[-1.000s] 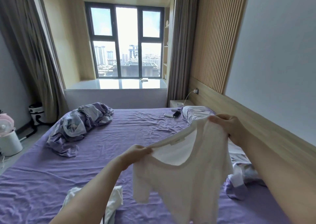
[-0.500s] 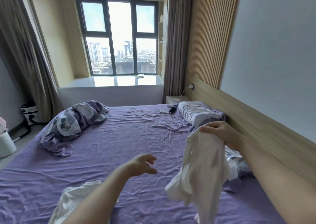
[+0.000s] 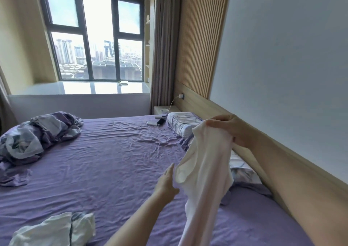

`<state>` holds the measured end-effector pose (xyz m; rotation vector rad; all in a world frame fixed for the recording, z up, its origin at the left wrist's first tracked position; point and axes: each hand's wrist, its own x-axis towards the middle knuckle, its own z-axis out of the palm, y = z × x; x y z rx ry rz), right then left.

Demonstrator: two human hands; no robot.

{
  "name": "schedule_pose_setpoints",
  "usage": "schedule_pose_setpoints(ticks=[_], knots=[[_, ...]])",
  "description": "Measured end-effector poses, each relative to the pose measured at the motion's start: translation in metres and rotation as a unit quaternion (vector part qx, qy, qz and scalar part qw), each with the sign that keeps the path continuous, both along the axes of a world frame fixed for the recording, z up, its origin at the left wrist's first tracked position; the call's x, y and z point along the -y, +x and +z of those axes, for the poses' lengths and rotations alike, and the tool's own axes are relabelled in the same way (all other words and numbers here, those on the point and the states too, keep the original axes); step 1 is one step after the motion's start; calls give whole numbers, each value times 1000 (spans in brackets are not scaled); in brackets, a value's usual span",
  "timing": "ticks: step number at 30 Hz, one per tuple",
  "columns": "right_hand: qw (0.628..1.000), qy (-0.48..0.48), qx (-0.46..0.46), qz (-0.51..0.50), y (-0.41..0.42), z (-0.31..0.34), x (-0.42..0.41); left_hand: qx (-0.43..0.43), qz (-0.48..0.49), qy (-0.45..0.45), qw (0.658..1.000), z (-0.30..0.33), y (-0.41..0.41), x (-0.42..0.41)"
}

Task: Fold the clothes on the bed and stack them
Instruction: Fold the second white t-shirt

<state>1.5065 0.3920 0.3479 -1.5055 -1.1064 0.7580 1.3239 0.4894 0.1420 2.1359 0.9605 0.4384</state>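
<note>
Hanging limp above the bed [image 3: 113,170], the white shirt [image 3: 205,170] is pinched at its top edge by the right hand [image 3: 228,128], fingers clamped on cloth. Left hand [image 3: 165,182] reaches beside it, fingers straight, holding nothing. Fabric judged light, soft, floppy; take hold at the free shoulder seam

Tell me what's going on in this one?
A person is sorting laundry on a purple bed. The right hand holds a white top up by one end so it hangs in the air; the left hand is open, reaching toward it. Another white garment lies unfolded near the bed's front edge. Nothing is stacked yet.
</note>
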Motion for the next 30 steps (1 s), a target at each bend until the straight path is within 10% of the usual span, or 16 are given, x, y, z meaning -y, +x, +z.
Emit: schedule_pose_setpoints(ticks=[11, 22, 30], knots=[[1000, 27, -12, 10, -9, 17, 13, -40, -155, 17, 987, -3, -22, -14], [997, 43, -63, -30, -11, -6, 10, 119, -35, -196, 973, 13, -46, 6], [990, 57, -98, -87, -2, -39, 14, 179, -9, -163, 970, 41, -74, 2]])
